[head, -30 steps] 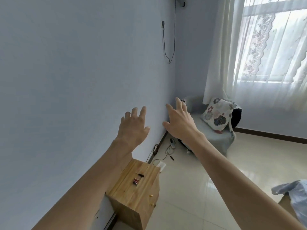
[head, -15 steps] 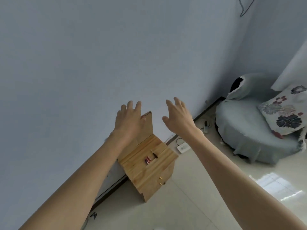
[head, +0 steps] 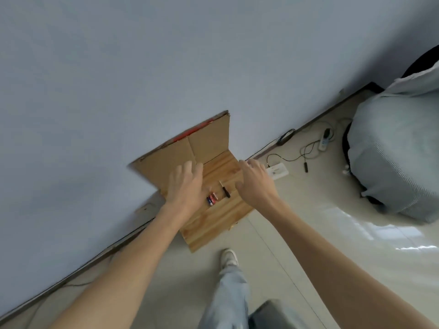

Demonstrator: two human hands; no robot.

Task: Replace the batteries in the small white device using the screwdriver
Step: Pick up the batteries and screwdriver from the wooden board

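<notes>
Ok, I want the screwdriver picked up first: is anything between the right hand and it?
Nothing visible. The screwdriver lies bare on the wooden cabinet top, just left of the right hand; the batteries lie beyond it, nearer the left hand.

The left grip (head: 186,186) and right grip (head: 256,184) have dropped over the wooden stand (head: 213,225).
</notes>
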